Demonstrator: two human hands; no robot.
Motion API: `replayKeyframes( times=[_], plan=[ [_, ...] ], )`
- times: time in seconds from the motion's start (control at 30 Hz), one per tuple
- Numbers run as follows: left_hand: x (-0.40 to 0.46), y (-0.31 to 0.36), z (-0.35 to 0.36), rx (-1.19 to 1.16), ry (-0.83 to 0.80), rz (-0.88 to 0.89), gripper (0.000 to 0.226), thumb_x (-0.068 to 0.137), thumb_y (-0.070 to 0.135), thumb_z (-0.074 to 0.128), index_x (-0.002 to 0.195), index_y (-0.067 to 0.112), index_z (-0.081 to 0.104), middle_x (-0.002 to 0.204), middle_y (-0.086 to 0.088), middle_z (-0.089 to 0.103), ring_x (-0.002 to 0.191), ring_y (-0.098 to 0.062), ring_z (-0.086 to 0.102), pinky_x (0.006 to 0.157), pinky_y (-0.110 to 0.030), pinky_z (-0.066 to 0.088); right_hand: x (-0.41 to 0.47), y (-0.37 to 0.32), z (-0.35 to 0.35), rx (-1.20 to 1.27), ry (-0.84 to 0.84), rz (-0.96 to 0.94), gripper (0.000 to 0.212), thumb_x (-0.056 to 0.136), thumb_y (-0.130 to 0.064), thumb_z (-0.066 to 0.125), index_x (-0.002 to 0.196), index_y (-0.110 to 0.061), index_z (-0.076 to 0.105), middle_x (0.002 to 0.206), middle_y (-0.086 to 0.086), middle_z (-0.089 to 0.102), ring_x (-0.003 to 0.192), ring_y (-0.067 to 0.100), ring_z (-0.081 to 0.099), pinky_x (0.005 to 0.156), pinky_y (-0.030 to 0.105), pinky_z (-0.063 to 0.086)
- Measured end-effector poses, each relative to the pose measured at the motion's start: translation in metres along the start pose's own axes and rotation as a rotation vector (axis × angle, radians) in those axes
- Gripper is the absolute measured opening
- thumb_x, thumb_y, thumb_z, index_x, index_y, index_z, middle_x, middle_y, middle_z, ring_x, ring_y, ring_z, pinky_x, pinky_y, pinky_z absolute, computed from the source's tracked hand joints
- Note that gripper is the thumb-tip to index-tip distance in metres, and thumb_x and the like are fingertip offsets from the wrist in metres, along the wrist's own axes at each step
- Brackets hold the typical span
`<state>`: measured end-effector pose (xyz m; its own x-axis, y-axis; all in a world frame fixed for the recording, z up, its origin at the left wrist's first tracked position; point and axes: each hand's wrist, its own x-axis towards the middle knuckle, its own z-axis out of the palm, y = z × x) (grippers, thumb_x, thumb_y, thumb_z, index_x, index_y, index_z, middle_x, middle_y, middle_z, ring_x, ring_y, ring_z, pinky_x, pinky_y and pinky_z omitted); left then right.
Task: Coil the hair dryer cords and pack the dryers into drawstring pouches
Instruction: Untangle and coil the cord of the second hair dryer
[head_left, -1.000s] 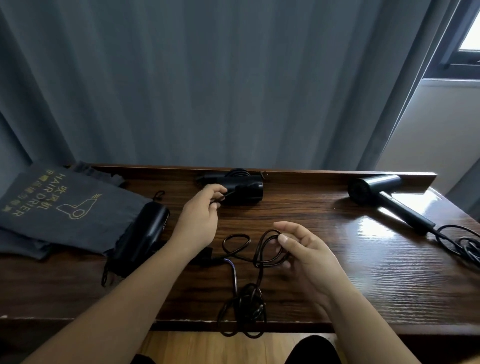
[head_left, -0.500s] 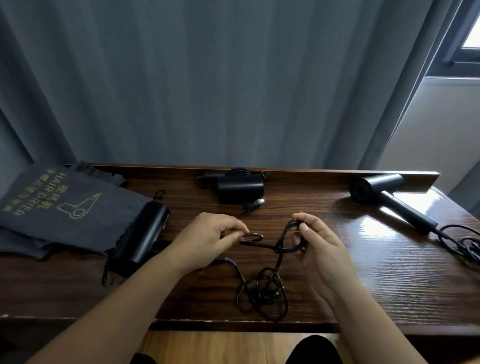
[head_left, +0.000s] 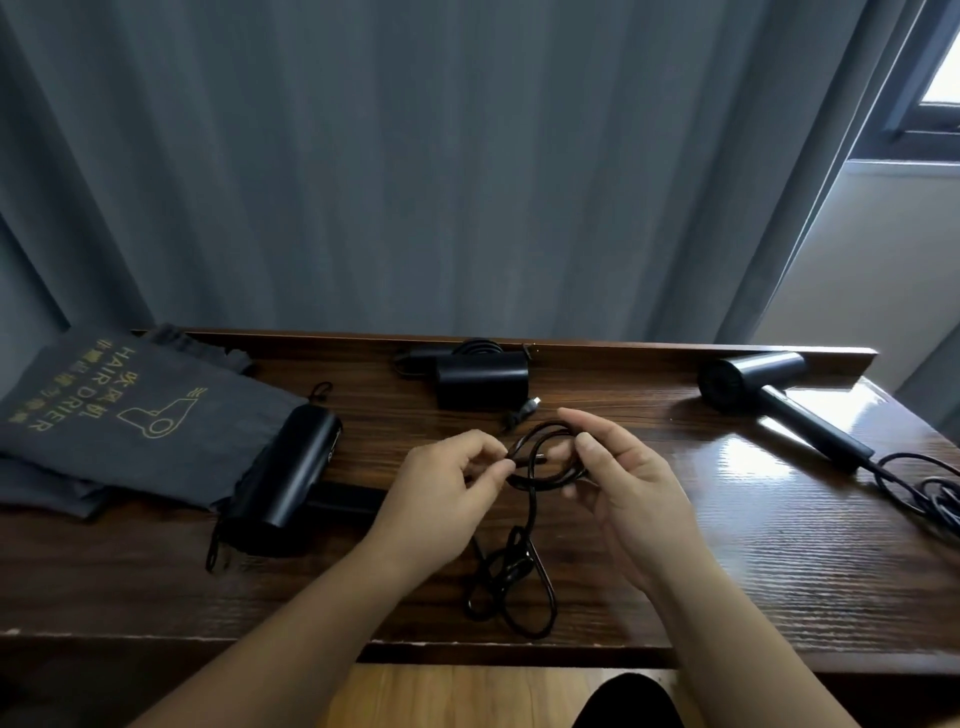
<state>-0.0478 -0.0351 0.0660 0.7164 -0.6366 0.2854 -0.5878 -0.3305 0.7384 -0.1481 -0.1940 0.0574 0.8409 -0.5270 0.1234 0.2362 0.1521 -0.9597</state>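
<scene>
Gold lettering reads "HAIR DRIER" on the grey pouch (head_left: 119, 415) at the counter's (head_left: 727, 561) left end. Both hands have closed in since half a second ago: left hand (head_left: 441, 499) pinches the cord (head_left: 535, 467), right hand's (head_left: 634, 483) fingers curl round its tightened loop mid-counter.

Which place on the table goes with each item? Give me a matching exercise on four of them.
Things:
1. drawstring pouches
2. loop of cord
3. uncoiled dryer
4. dryer with folded handle

Places:
A. far right, its cord trailing off the side
B. back edge, centre
C. far left, in a stack
D. between the two hands

Pairs: 1-C, 2-D, 3-A, 4-B
</scene>
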Motion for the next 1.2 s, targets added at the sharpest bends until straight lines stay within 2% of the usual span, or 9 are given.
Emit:
replayKeyframes(
  times=[0.33,0.5,0.67,0.77,0.83,0.9,0.97,1.07,1.2],
  plan=[
    [0.007,0.006,0.004,-0.766,0.049,-0.492,0.020,0.100,-0.005,0.041,0.086,0.007,0.045,0.093,-0.013,0.065,0.093,-0.034,0.074,0.084,-0.045,0.061,-0.001,0.017,-0.004,-0.062,0.040,0.087,0.054,0.089,0.022,0.039,0.112,-0.016,0.070,0.077,0.001,0.055,0.071,0.013,0.057,0.066,0.031,0.056],
    [0.013,-0.003,-0.008,-1.090,0.223,-0.580,0.028,0.099,0.001,0.049,0.126,-0.007,0.051,0.098,-0.022,0.071,0.096,-0.035,0.074,0.092,-0.048,0.057,-0.001,0.018,-0.012,0.161,0.035,0.220,0.041,0.099,0.013,0.038,0.114,-0.007,0.069,0.075,0.006,0.059,0.076,0.015,0.066,0.085,0.042,0.058],
    [0.011,-0.007,-0.010,-1.295,0.073,-0.671,0.011,0.103,0.010,0.046,0.098,0.003,0.052,0.102,-0.030,0.071,0.100,-0.041,0.072,0.094,-0.051,0.054,-0.006,0.019,-0.017,-0.314,-0.252,0.262,0.044,0.096,0.009,0.043,0.095,-0.019,0.077,0.093,0.015,0.072,0.090,0.025,0.065,0.088,0.037,0.052],
    [0.005,-0.008,-0.010,-1.247,-0.154,-0.591,0.017,0.105,0.012,0.038,0.110,0.002,0.050,0.113,-0.030,0.069,0.096,-0.041,0.072,0.086,-0.047,0.057,-0.008,0.013,-0.014,-0.601,-0.314,0.239,0.037,0.092,-0.007,0.048,0.093,-0.028,0.079,0.100,-0.003,0.075,0.096,0.012,0.069,0.093,0.032,0.053],
    [0.000,-0.008,-0.010,-1.117,-0.277,-0.535,0.021,0.105,0.011,0.036,0.118,0.001,0.047,0.115,-0.025,0.070,0.072,-0.034,0.071,0.062,-0.036,0.057,-0.004,0.014,-0.015,-0.705,-0.104,0.100,0.027,0.096,-0.020,0.054,0.094,-0.033,0.078,0.101,-0.013,0.075,0.100,0.004,0.067,0.094,0.032,0.053],
    [-0.005,-0.008,-0.011,-0.951,-0.399,-0.456,0.020,0.104,0.009,0.036,0.115,0.000,0.050,0.115,-0.021,0.072,0.053,-0.024,0.060,0.046,-0.028,0.041,-0.001,0.014,-0.012,-0.566,0.017,0.100,0.024,0.098,-0.045,0.056,0.100,-0.031,0.076,0.099,-0.012,0.076,0.101,0.008,0.070,0.092,0.034,0.055],
    [-0.007,-0.005,-0.013,-0.771,-0.563,-0.364,0.017,0.103,0.008,0.036,0.109,0.003,0.052,0.116,-0.015,0.072,0.046,-0.016,0.051,0.042,-0.024,0.031,0.000,0.013,-0.006,-0.345,-0.040,0.330,0.055,0.094,-0.065,0.048,0.103,-0.020,0.077,0.097,0.000,0.078,0.094,0.018,0.074,0.087,0.036,0.057],
    [-0.010,-0.002,-0.011,-0.542,-0.740,-0.282,0.017,0.102,0.008,0.043,0.113,0.008,0.057,0.116,-0.005,0.074,0.046,-0.009,0.044,0.049,-0.026,0.031,0.001,0.013,0.001,-0.123,-0.154,0.448,0.044,0.093,-0.053,0.059,0.100,-0.013,0.076,0.096,0.011,0.075,0.081,0.024,0.069,0.075,0.037,0.053],
    [-0.012,-0.006,-0.015,-0.560,-0.667,-0.262,0.014,0.098,0.013,0.059,0.107,0.014,0.069,0.088,-0.008,0.075,0.047,-0.009,0.037,0.052,-0.028,0.029,0.012,0.006,-0.002,0.388,-0.041,0.434,0.021,0.085,-0.022,0.065,0.099,-0.007,0.064,0.090,0.011,0.069,0.080,0.022,0.069,0.069,0.032,0.058]
  ],
)
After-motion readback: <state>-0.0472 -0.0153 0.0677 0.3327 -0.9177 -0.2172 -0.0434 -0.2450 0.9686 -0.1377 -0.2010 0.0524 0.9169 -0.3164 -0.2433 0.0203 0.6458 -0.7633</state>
